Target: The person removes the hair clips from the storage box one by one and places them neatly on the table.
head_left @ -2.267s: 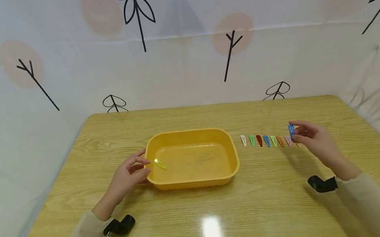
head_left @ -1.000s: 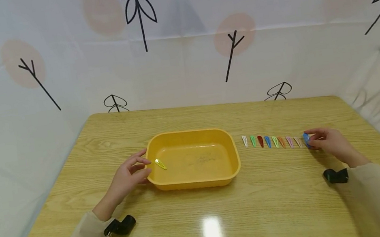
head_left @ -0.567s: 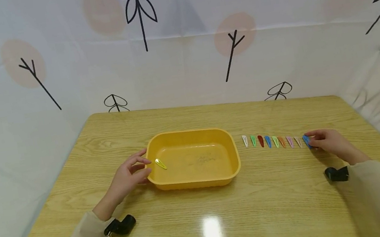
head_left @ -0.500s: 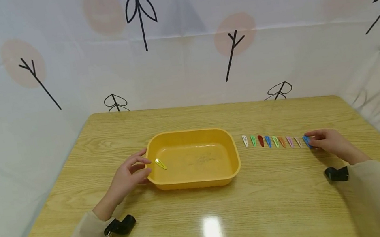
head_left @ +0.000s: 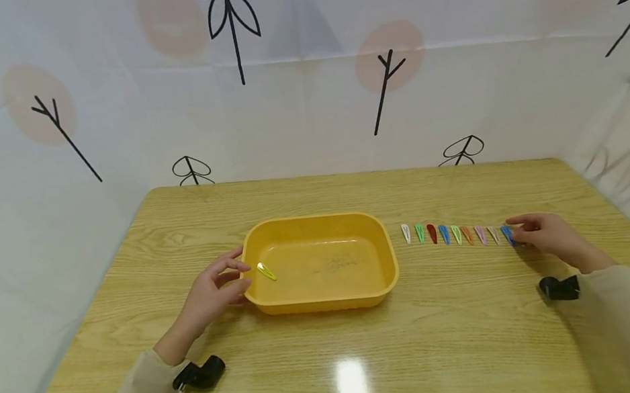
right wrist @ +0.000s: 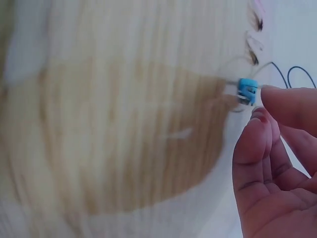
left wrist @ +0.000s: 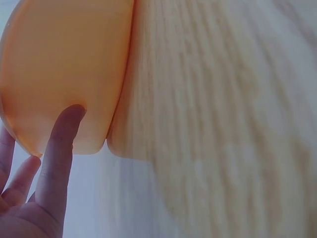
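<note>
My left hand (head_left: pixel 216 291) is at the left side of a yellow plastic basin (head_left: pixel 325 305), with relaxed fingers at its rim. In the left wrist view, a straight digit of the left hand (left wrist: pixel 52 173) touches the outer wall of the basin (left wrist: pixel 64 54). A yellow snap hair clip (head_left: pixel 266 271) lies inside it. My right hand (head_left: pixel 550 239) is low over the table at the right end of a row of hair clips. A blue hair clip (head_left: pixel 507 235) lies at its fingertips; in the right wrist view this blue clip (right wrist: pixel 246 91) shows just beyond the tips.
Left of the blue clip, several hair clips lie in a line, from a white clip (head_left: pixel 406 234) past a red clip (head_left: pixel 432 234) to a beige clip (head_left: pixel 493 236). The wooden table (head_left: pixel 436 355) ends at a patterned white cloth (head_left: pixel 302 110) behind.
My right hand has carried the blue clip rightward and down to the row's end, and its fingertips have drawn slightly off it. The left hand and basin have stayed put.
</note>
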A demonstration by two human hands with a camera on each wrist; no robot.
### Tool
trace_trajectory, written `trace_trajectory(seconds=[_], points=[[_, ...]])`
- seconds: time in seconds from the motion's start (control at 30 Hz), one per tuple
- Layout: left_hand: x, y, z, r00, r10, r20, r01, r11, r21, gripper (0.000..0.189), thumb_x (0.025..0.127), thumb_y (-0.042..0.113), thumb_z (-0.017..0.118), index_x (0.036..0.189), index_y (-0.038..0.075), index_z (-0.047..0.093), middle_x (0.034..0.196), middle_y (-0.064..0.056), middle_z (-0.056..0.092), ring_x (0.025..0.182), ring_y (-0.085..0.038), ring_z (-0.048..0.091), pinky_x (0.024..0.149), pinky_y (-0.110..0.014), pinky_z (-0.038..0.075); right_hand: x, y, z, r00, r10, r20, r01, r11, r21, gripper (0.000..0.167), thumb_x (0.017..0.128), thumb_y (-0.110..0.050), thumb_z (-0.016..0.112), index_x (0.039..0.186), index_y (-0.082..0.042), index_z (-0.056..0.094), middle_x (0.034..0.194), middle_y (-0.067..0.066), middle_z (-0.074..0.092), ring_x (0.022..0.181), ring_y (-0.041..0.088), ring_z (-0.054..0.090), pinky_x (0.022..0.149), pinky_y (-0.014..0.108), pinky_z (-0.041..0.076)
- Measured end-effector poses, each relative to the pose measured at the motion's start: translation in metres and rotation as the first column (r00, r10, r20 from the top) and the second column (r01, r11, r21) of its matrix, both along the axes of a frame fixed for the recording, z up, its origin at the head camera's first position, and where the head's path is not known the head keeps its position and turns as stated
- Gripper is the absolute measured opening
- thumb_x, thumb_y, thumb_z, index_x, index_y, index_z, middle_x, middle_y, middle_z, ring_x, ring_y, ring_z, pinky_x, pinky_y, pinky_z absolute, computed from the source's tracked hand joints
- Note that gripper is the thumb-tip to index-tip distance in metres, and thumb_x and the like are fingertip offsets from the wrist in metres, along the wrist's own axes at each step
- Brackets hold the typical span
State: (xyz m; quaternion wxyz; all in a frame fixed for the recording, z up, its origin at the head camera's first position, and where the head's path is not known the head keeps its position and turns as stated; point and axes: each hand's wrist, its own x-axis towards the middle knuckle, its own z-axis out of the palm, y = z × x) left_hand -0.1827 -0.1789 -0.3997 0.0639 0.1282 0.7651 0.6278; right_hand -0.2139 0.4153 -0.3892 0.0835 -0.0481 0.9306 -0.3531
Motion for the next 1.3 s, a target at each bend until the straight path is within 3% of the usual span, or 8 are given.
trace_trajectory(seconds=[0.1,0.3,0.43,0.9,1.1,1.3], points=[[0.0,0.0,0.0,1.0,-0.002,0.001,0.002,1.0,0.004,0.029,0.088,0.011,0.066,0.107,-0.008,0.055,0.148,-0.013,0.028,0.117,-0.042,0.045,0.07,-0.039,0.056,0.002,-0.002,0.004,0.999,0.004,-0.044,-0.003,1.0,0.015,0.045,0.095,-0.012,0.053,0.128,0.017,0.041,0.092,0.015,0.057,0.069,0.012,0.05,0.055,0.027,0.045],[0.0,0.0,-0.001,1.0,0.003,0.001,-0.003,1.0,-0.004,0.029,0.088,0.012,0.066,0.107,-0.007,0.056,0.148,-0.012,0.029,0.117,-0.041,0.046,0.07,-0.039,0.056,0.005,-0.008,0.014,0.993,0.027,-0.113,-0.023,0.999,0.043,0.041,0.096,-0.01,0.051,0.127,0.016,0.044,0.092,0.016,0.059,0.072,0.013,0.054,0.058,0.028,0.047],[0.001,0.0,-0.001,1.0,0.007,0.002,-0.007,1.0,-0.013,0.03,0.087,0.013,0.066,0.107,-0.008,0.056,0.148,-0.012,0.029,0.117,-0.041,0.046,0.07,-0.039,0.056,0.005,-0.015,0.023,0.992,0.043,-0.12,-0.037,0.998,0.052,0.043,0.096,-0.013,0.053,0.129,0.013,0.044,0.094,0.019,0.059,0.076,0.017,0.056,0.062,0.03,0.048],[0.001,0.001,0.0,1.0,0.015,0.006,-0.015,1.0,-0.021,0.03,0.088,0.012,0.066,0.107,-0.008,0.055,0.148,-0.012,0.029,0.118,-0.041,0.045,0.071,-0.038,0.056,0.002,-0.053,0.052,0.988,0.048,-0.147,-0.039,0.997,0.067,0.044,0.096,-0.024,0.054,0.129,0.006,0.049,0.105,0.02,0.059,0.086,0.009,0.059,0.071,0.029,0.051],[0.0,0.001,0.001,1.0,0.016,0.004,-0.016,1.0,-0.018,0.029,0.088,0.011,0.066,0.107,-0.008,0.056,0.148,-0.012,0.029,0.118,-0.041,0.045,0.071,-0.038,0.056,0.0,-0.071,0.059,0.983,0.034,-0.18,-0.028,0.999,0.037,0.042,0.095,-0.024,0.056,0.126,0.004,0.053,0.099,0.017,0.06,0.077,0.003,0.056,0.064,0.028,0.05],[0.0,0.001,0.0,1.0,0.018,0.001,-0.018,1.0,-0.024,0.031,0.088,0.013,0.066,0.108,-0.008,0.055,0.148,-0.012,0.029,0.118,-0.041,0.045,0.071,-0.037,0.056,0.001,-0.093,0.069,0.98,0.018,-0.2,-0.014,1.0,0.023,0.039,0.094,-0.026,0.057,0.123,0.0,0.056,0.095,0.014,0.061,0.076,0.009,0.057,0.059,0.027,0.048]])
